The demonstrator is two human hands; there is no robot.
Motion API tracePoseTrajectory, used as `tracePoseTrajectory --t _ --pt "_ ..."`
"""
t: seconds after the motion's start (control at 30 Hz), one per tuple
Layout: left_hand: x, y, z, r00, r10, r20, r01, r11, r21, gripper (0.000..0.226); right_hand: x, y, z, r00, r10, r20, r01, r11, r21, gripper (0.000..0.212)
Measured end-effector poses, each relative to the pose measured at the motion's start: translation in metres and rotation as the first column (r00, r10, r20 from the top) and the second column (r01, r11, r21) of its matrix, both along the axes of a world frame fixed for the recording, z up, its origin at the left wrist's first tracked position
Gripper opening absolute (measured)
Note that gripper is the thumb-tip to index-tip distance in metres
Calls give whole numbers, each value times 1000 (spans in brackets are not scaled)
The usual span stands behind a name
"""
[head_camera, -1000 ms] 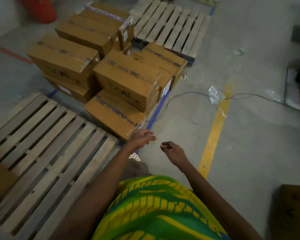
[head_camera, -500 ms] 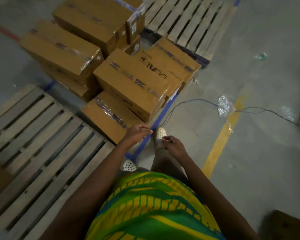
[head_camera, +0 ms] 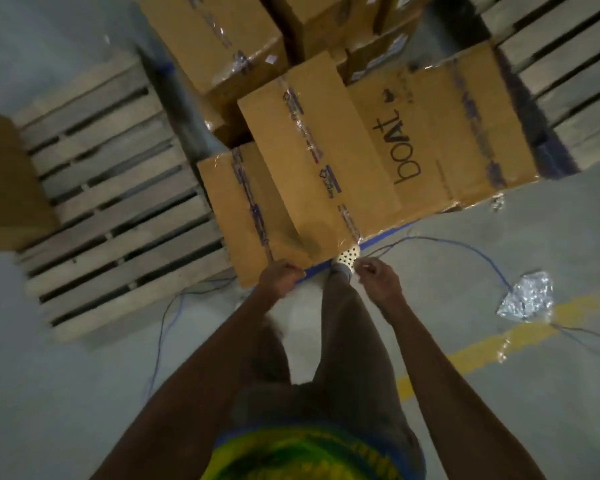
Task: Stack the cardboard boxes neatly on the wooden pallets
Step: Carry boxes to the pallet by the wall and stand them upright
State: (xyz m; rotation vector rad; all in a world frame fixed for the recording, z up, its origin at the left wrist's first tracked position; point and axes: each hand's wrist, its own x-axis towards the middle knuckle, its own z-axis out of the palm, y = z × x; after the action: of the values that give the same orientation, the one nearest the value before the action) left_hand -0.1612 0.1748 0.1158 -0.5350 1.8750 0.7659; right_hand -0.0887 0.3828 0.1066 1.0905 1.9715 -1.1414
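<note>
Your left hand is curled at the near edge of the lowest cardboard box; if it grips, I cannot tell. Your right hand is loosely curled and holds nothing. The left pallet, with bare slats, lies just beside this box. A blue cable crosses the floor near your feet.

Whole view motion-smeared. Far boxes cut by top edge, count unclear. Right pallet cut by top and right edges, its near corner hidden behind the "boat" box. Box at left edge, on the left pallet, cut by the frame. Lowest box half covered by the upper box; that one's tape print too small to read. Left hand blurred at lowest box's near corner: touching or gripping, cannot tell. Shoe mostly hidden by leg; other foot lost in blur. Blue cable disappears at crumpled plastic, exits right edge.
</note>
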Motion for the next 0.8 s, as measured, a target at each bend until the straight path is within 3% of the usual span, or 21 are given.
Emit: tracePoseTrajectory --t 0.13,0.2,0.27,0.37,0.43,0.5,0.57,0.63,0.8 --pt "-30 32 -39 987 -156 26 158 985 -70 55 -97 65 -72 982 191 -11 -188 975 121 38" --pt "-53 38 -64 990 -139 6 139 984 -112 71 -138 76 -97 978 200 -56 -186 965 186 50" --pt "-81 43 -89 994 -105 -41 97 982 -165 72 -172 87 -119 975 191 -114 -155 950 272 60" --pt "-124 54 -119 990 101 -101 -121 968 -218 69 -211 100 -150 957 236 -166 -171 927 334 71" --pt "-146 61 -136 933 326 -151 -351 918 -187 67 -227 101 -168 962 231 -143 -191 949 250 78" --pt "-162 69 -146 784 592 -187 -613 785 -88 65 -236 101 -178 965 246 -89 -231 961 155 84" --pt "-174 73 -145 582 798 -155 -802 595 57 37 -239 99 -179 953 297 -50 -288 947 143 92" --pt "-174 67 -137 511 852 -114 -842 523 132 19 -241 89 -167 950 313 -12 -307 939 152 96" --pt "-147 17 -102 532 821 -205 -833 552 49 53 -216 39 -104 941 339 25 -338 927 165 104"
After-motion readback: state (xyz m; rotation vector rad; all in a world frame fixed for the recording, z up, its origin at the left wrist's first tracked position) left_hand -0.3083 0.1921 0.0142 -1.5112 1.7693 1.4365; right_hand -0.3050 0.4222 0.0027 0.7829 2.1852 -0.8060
